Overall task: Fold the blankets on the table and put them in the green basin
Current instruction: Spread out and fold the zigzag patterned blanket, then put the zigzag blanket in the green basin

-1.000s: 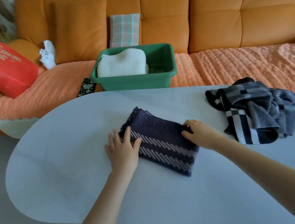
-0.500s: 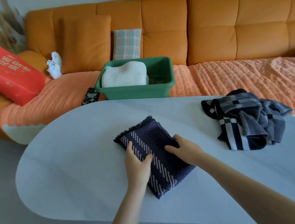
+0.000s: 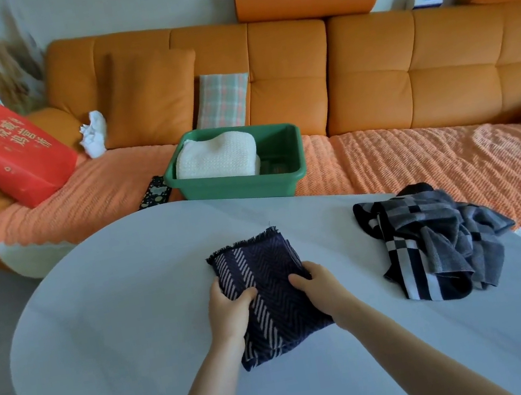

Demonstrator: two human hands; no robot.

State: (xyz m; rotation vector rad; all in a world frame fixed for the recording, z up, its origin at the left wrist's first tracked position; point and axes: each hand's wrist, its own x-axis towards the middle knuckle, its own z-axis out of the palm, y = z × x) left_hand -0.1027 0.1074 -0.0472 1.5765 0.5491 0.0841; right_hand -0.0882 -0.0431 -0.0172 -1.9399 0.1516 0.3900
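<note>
- Gripping folded navy blanket (image 3: pixel 270 300) at both side edges with left hand (image 3: pixel 227 311) and right hand (image 3: pixel 320 286), thumbs on top.
- Lies flat on the bench (image 3: pixel 115 310), well apart from the green basin (image 3: pixel 242 183).
- Probably soft, light, floppy; best supported from beneath.

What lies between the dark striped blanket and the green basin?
In the head view, only bare table lies between the dark striped blanket and the green basin.

Left grip (image 3: pixel 228 311), right grip (image 3: pixel 320 286) — bare, like both forearms (image 3: pixel 403 342) up to frame edge.
</note>
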